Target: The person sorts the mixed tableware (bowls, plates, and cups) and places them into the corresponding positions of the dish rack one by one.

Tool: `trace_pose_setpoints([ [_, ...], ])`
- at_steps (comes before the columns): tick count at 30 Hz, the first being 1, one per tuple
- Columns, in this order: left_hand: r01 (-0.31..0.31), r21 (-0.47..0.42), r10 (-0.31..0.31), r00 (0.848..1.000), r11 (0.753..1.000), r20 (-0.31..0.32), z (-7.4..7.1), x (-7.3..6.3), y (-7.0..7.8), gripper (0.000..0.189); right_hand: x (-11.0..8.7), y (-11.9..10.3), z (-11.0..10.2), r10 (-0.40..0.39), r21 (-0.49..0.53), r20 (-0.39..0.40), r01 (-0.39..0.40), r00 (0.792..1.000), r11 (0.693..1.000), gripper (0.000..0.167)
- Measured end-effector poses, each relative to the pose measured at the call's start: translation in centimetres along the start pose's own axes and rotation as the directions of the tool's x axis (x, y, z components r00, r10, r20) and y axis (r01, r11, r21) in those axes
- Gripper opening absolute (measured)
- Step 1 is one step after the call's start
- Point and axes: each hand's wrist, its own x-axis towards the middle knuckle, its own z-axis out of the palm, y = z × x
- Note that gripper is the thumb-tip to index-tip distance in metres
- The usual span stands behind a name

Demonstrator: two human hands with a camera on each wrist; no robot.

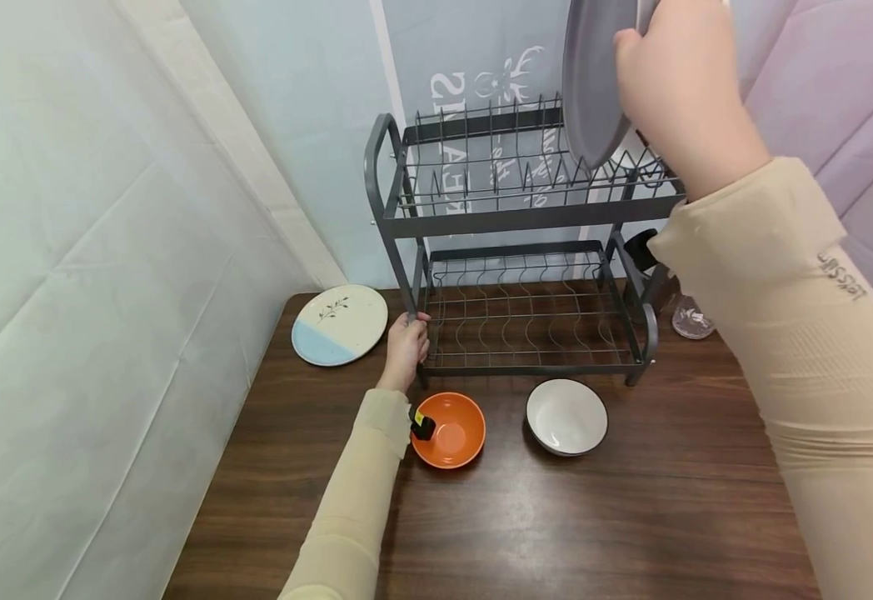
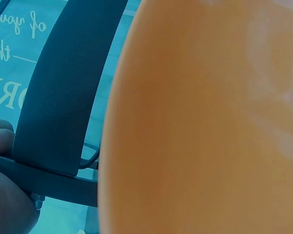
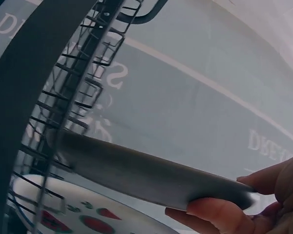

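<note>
A two-tier dark metal dish rack (image 1: 534,220) stands at the back of the table. High at its right side, my right hand (image 1: 687,92) pinches a grey plate (image 1: 596,79) by the edge, thumb on one face and fingers on the other. The plate is held on edge, its lower rim among the wires of the upper tier. Beside it in the right wrist view is a white dish (image 3: 71,207) with red and green patterns. My left hand (image 1: 405,348) grips the rack's lower left frame, with fingers curled around the bar.
An orange bowl (image 1: 455,433) sits before the rack near my left wrist, with a white bowl (image 1: 567,417) to its right. Left of the rack lies a white and blue plate (image 1: 342,325). A clear glass (image 1: 691,318) stands at the right.
</note>
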Motion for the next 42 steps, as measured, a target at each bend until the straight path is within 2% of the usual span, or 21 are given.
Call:
trace_pose_setpoints([
  [4,0.013,0.002,-0.013,1.0,1.0,0.008,0.2,-0.3,-0.1,0.017,0.8,0.4,0.4,0.114,-0.055,0.047,-0.112,0.992,0.992,0.058],
  [8,0.035,-0.002,-0.035,0.999,0.999,0.014,0.5,-0.8,-0.1,0.018,0.8,0.9,0.5,0.149,-0.061,0.028,-0.147,0.988,0.987,0.058],
  [16,0.017,0.0,-0.017,1.0,1.0,0.021,0.7,-0.7,0.3,0.016,-0.1,1.0,0.8,0.13,-0.087,-0.04,-0.133,0.991,0.987,0.055],
  [22,0.016,-0.006,-0.016,1.0,1.0,0.026,0.8,-0.7,0.1,0.017,-1.0,1.4,2.3,0.084,-0.107,-0.007,-0.084,0.996,0.991,0.056],
  [25,0.023,-0.003,-0.023,0.999,1.0,0.028,0.9,-0.8,0.1,0.018,-1.5,2.1,2.8,0.046,-0.087,-0.034,-0.049,0.998,0.995,0.054],
  [28,0.029,-0.006,-0.029,0.999,1.0,0.018,0.7,-0.4,-0.5,0.017,-1.7,2.4,3.0,0.027,-0.054,-0.052,-0.029,0.998,0.998,0.054],
  [32,0.035,-0.021,-0.035,0.999,0.999,-0.008,0.2,0.4,-1.6,0.014,-1.8,2.5,3.1,0.035,-0.017,-0.048,-0.036,0.998,0.999,0.053],
  [38,0.016,-0.028,-0.017,0.999,0.999,-0.051,0.2,0.6,-1.8,0.013,-1.6,2.5,3.2,0.052,0.046,-0.013,-0.051,0.999,0.998,0.053],
  [42,0.016,-0.019,-0.017,0.999,1.0,-0.052,0.2,0.5,-1.8,0.013,-1.3,2.8,3.4,0.063,0.09,-0.004,-0.063,0.998,0.994,0.052],
])
